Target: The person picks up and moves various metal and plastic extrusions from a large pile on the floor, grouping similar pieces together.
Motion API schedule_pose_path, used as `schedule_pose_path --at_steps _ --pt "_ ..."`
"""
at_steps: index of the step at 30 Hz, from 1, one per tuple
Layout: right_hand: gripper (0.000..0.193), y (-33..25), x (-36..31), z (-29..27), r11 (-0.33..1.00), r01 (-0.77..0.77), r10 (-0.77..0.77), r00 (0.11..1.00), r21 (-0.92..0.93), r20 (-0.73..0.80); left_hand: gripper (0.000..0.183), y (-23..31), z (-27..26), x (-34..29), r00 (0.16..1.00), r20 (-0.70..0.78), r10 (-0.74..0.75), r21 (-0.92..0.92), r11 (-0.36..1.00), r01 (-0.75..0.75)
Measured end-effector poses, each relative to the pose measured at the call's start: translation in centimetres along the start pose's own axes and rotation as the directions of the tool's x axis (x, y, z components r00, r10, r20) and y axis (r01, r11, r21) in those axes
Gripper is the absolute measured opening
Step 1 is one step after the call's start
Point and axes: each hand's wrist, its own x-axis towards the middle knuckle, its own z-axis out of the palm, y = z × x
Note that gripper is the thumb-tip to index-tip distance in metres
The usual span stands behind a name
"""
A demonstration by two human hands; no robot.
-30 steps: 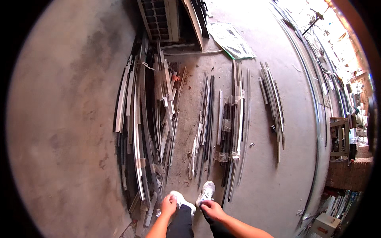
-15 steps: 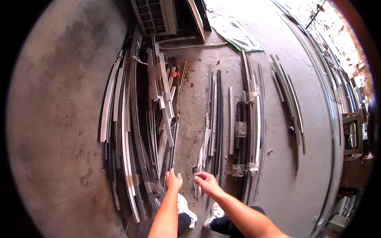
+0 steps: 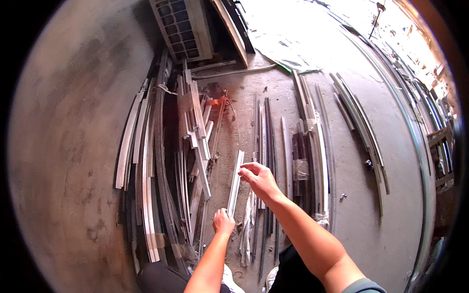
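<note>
A short, pale metal profile [image 3: 236,183] with lengthwise grooves is raised and slightly tilted between my hands. My left hand [image 3: 223,222] is closed round its lower end. My right hand [image 3: 260,183] is higher up, thumb and fingertips pinched at the profile's right edge. Left of my hands lies a large, untidy heap of long metal profiles [image 3: 146,195], some of them taped together. To the right, dark thin bars [image 3: 269,146] and a bundle of taped profiles [image 3: 320,156] lie lengthwise on the floor. A crumpled white plastic strip [image 3: 247,234] is below my right hand.
A grey wall [image 3: 68,146] borders the heap on the left. A cabinet-like unit with a grille [image 3: 178,29] stands at the far end. More profiles [image 3: 359,122] lie farther right, and long rods [image 3: 410,132] run along the right side. An orange piece [image 3: 217,101] lies by the heap.
The pale profile has come up off the heap side between my hands. My right hand has moved up and forward to its edge; my left hand has shifted slightly right.
</note>
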Motion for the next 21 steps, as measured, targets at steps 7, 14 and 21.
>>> schedule_pose_path --at_steps 7,14,21 --pt "0.033 0.0 0.9 -2.9 0.987 0.029 -0.036 0.999 -0.161 -0.038 0.025 4.6 0.4 4.4 0.931 0.332 -0.153 -0.795 0.486 0.364" --pt "0.052 3.4 1.8 -3.9 0.875 -0.186 0.158 0.982 -0.446 -0.099 0.024 8.7 -1.2 2.7 0.827 0.558 -0.064 -0.812 0.164 0.56" --pt "0.046 8.3 3.2 -3.4 0.658 -0.336 0.359 0.927 -0.674 -0.113 0.035 10.5 -2.3 2.8 0.848 0.53 0.024 -0.846 0.086 0.526"
